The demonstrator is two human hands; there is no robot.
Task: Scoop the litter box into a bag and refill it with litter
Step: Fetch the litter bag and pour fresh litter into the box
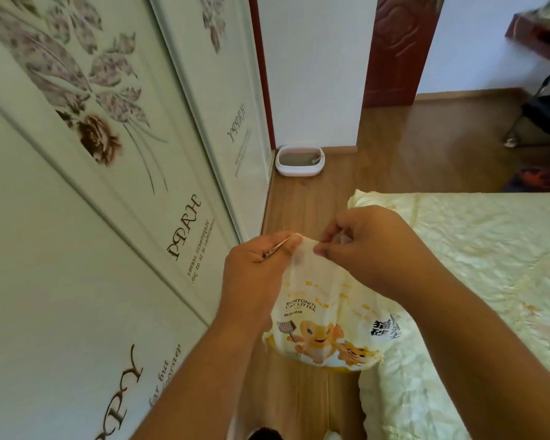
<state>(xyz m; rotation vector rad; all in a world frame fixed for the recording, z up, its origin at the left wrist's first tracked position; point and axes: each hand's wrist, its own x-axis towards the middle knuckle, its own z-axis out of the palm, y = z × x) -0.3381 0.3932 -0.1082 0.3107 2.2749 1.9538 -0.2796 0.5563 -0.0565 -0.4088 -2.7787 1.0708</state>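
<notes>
I have both hands pinched on the top edge of the cat litter bag (324, 315), left hand (254, 262) and right hand (367, 246) apparently pulling it open for refilling, while the litter box (300, 160) waits at twelve o'clock by the wardrobe (108, 173).

You can't read the litter box (300, 161) contents at this range, the chair (545, 112) is cropped right, and your hands hide the litter bag (324, 315) mouth.

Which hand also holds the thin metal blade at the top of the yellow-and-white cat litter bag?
The left hand: a thin metal blade sticks out between its fingers. The right hand only pinches the yellow-and-white cat litter bag.
</notes>
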